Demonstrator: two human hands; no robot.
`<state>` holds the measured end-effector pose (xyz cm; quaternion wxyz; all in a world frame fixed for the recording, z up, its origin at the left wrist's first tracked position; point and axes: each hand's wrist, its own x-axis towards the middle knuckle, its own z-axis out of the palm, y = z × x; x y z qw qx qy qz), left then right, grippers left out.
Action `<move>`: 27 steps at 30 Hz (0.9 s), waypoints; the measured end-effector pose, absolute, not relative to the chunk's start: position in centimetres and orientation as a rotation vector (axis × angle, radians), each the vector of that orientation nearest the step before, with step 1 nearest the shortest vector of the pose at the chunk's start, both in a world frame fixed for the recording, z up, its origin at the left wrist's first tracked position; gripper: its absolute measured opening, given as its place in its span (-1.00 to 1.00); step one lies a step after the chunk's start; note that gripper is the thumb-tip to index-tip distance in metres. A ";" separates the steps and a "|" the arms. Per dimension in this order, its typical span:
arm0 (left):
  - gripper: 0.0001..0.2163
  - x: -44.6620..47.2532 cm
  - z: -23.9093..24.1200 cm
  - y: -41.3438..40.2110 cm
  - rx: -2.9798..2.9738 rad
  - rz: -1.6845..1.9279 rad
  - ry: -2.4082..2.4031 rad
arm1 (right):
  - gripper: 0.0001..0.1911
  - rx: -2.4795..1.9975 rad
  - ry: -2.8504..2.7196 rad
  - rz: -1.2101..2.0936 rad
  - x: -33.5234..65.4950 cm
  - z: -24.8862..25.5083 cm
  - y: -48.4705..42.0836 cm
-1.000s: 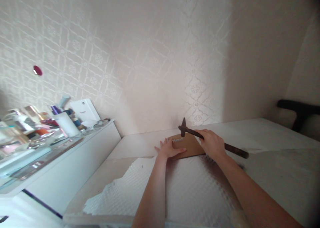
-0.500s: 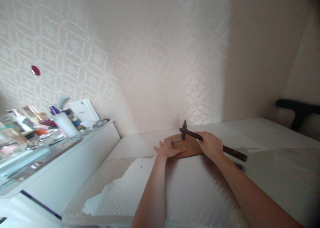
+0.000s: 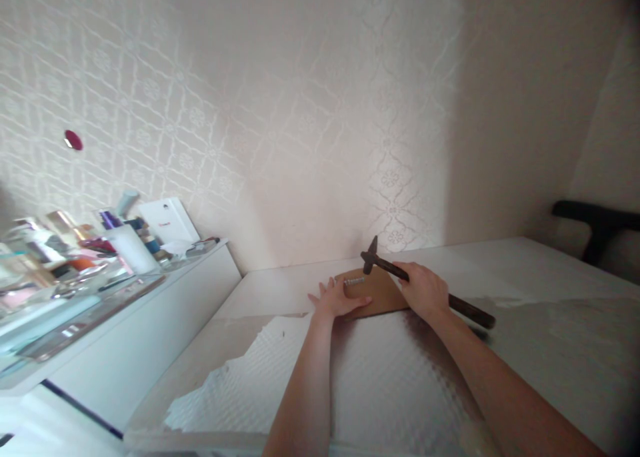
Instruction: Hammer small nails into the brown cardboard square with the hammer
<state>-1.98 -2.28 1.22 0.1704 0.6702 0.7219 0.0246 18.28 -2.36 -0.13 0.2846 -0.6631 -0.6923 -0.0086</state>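
Note:
My right hand (image 3: 425,290) is wrapped round the dark wooden handle of a hammer (image 3: 394,267). The hammer's head hangs above a thin brown board (image 3: 383,294), apart from its surface. Fingers spread, my left hand (image 3: 336,299) lies flat across the board's left part. Close to its fingertips, on the board, is a short silvery ridged piece (image 3: 354,281), too small to tell whether it is a screw or a spring. Under the near edge of the board a silvery quilted sheet (image 3: 385,377) covers part of the white surface.
To the left stands a white cabinet (image 3: 150,340) crowded with bottles, tubes and a white box (image 3: 170,220). A patterned wall (image 3: 310,143) rises behind the work surface. At the far right is a black chair part (image 3: 595,220).
The hammer's head has lifted slightly off the board, and my right hand has shifted a little with it. My left hand and the board stay in place.

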 end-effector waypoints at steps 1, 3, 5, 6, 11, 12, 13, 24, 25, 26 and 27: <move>0.05 -2.0 1.2 -2.2 1.906 0.073 2.052 | -0.57 -1.777 -1.828 -0.023 18.3 -0.1 -2.4; 0.05 -2.0 1.1 -2.2 1.909 0.075 2.061 | -0.56 -1.776 -1.803 -0.021 18.2 0.0 -2.4; 0.05 -2.0 1.1 -2.2 1.912 0.074 2.066 | -0.56 -1.768 -1.822 -0.016 18.2 0.0 -2.5; 0.05 -2.0 1.1 -2.2 1.912 0.072 2.065 | -0.56 -1.763 -1.842 -0.016 18.1 0.0 -2.6; 0.05 -2.0 1.3 -2.3 1.908 0.057 2.058 | -0.56 -1.767 -1.835 -0.026 18.0 0.2 -2.8; 0.04 -2.0 1.3 -2.3 1.911 0.059 2.056 | -0.56 -1.776 -1.818 -0.024 17.9 0.2 -2.8; 0.03 -2.0 1.3 -2.3 1.912 0.063 2.054 | -0.56 -1.784 -1.809 -0.022 17.9 0.3 -2.9; 0.05 -2.0 1.2 -2.3 1.910 0.079 2.051 | -0.56 -1.810 -1.804 0.013 18.0 0.5 -2.9; 0.04 -2.0 1.3 -2.3 1.910 0.076 2.053 | -0.56 -1.812 -1.809 0.016 18.0 0.5 -2.9; 0.03 -2.0 1.3 -2.3 1.909 0.070 2.055 | -0.55 -1.813 -1.824 0.017 18.0 0.5 -2.9; 0.03 -2.0 1.3 -2.3 1.910 0.064 2.056 | -0.55 -1.811 -1.848 0.017 18.0 0.5 -3.0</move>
